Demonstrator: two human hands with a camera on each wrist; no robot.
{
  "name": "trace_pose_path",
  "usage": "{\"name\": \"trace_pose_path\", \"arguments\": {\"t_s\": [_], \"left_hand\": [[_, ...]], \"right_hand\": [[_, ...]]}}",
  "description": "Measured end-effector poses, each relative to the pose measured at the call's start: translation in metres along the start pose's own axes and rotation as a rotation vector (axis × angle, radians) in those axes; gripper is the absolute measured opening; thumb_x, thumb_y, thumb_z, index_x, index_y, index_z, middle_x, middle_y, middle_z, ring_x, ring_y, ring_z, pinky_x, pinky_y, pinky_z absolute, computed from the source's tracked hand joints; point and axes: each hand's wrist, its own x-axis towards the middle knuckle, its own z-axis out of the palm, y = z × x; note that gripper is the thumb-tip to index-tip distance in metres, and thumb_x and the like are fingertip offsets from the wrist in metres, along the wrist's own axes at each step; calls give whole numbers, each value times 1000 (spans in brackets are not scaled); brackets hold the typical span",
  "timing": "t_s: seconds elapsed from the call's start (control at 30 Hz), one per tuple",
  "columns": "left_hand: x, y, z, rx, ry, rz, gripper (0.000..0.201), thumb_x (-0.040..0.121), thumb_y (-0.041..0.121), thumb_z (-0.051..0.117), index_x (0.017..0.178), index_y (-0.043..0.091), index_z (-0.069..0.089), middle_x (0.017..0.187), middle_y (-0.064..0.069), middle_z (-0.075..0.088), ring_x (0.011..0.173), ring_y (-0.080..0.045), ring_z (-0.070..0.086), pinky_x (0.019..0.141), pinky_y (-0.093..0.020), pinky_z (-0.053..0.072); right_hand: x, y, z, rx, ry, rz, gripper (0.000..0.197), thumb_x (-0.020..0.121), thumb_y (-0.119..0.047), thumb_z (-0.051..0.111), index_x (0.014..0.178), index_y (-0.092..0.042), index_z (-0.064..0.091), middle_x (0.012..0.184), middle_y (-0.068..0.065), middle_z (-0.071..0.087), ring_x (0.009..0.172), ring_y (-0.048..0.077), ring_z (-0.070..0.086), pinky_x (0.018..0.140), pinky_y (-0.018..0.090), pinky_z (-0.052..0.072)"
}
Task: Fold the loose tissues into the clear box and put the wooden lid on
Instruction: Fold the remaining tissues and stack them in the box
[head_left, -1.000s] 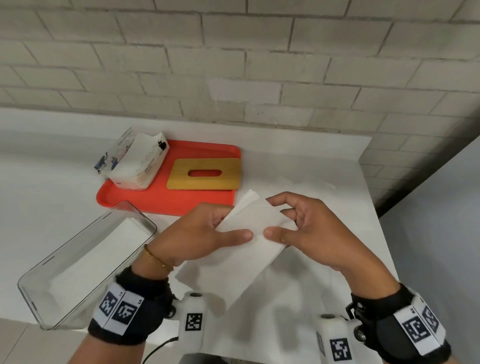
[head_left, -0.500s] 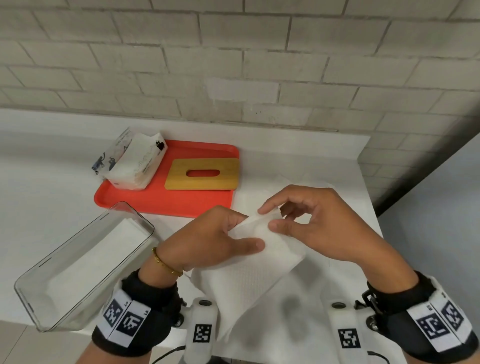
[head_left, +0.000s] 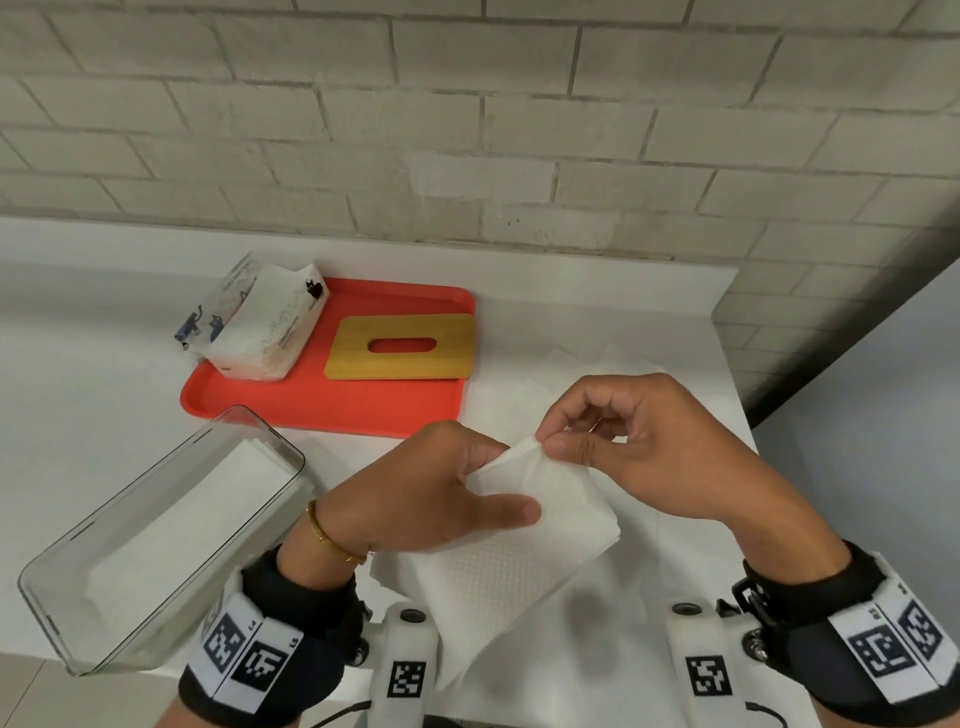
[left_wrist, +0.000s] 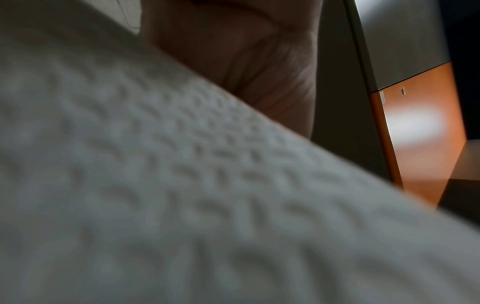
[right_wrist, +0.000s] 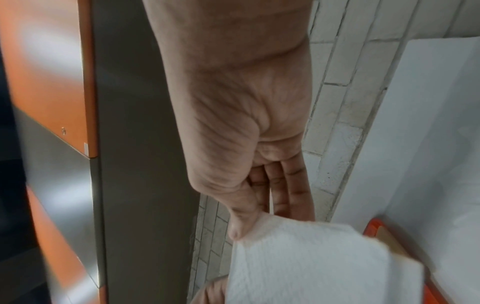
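Note:
A white embossed tissue (head_left: 545, 519) is held above the counter between both hands. My left hand (head_left: 511, 480) grips its left side, thumb on top and fingers hidden beneath. My right hand (head_left: 544, 440) pinches the tissue's upper edge between thumb and forefinger. In the right wrist view the thumb (right_wrist: 239, 230) presses on the tissue (right_wrist: 311, 263). The tissue (left_wrist: 182, 185) fills the left wrist view. The clear box (head_left: 67, 613) lies at the left with flat tissues inside. The wooden lid (head_left: 353, 358), with an oval slot, lies on the red tray (head_left: 322, 410).
An opened tissue pack (head_left: 260, 322) sits on the tray's left end. More loose tissues (head_left: 571, 369) lie on the white counter behind my right hand. A brick wall stands at the back. The counter ends at the right.
My right hand shifted from the tissue's right side to a pinch on its upper edge, and the sheet now looks doubled over. The left hand kept its grip.

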Motion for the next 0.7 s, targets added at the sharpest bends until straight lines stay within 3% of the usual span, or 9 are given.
{"name": "trace_pose_path", "arguments": {"t_s": [0.17,0.27,0.3,0.37,0.43,0.57,0.63,0.7], "left_hand": [[1,-7,5,71,11,116,31,97,38,75,82,11,73,74,-1,73,61,-22,65,61,-41,52],[3,-8,13,67,91,175,53,104,44,58,61,16,47,57,7,42,51,-11,38,53,-27,35],[3,-7,16,52,130,181,57,106,44,52,60,14,37,58,5,31,53,-11,29,54,-25,29],[1,-4,22,0,177,155,60,108,44,46,64,6,30,62,0,24,56,-13,24,56,-24,27],[0,-7,27,-112,204,73,65,108,45,48,67,-2,32,63,-5,27,56,-15,26,56,-23,28],[-1,-16,29,-202,182,13,82,98,64,53,80,-16,48,73,-8,43,66,-23,38,68,-36,37],[-2,-18,28,-184,181,20,79,100,62,52,79,-15,50,73,-8,45,68,-22,40,69,-35,38],[-5,-17,26,-139,203,52,69,108,49,51,69,-7,41,67,-9,36,62,-18,35,64,-31,34]], "right_hand": [[3,6,5,60,30,83,7,90,-17,81,84,-21,79,86,-1,78,84,27,73,80,39,61],[4,6,11,120,84,109,5,86,-19,85,87,-20,80,87,1,79,87,29,73,84,36,61],[4,6,12,167,109,124,8,83,-19,87,89,-19,80,88,4,79,88,32,73,85,36,61],[4,6,14,281,130,156,16,79,-18,89,93,-19,81,89,12,78,84,37,71,87,41,61],[4,6,15,365,108,179,23,80,-15,89,100,-22,81,83,15,74,76,33,63,80,42,55],[5,4,21,417,91,259,30,87,-11,82,112,-26,77,72,5,66,66,13,54,71,22,46],[4,3,23,421,99,315,32,91,-19,79,121,-28,73,71,-2,67,60,7,54,68,18,46],[2,4,25,409,67,372,41,89,-38,77,129,-32,67,83,-9,75,64,1,63,73,20,46]]}}
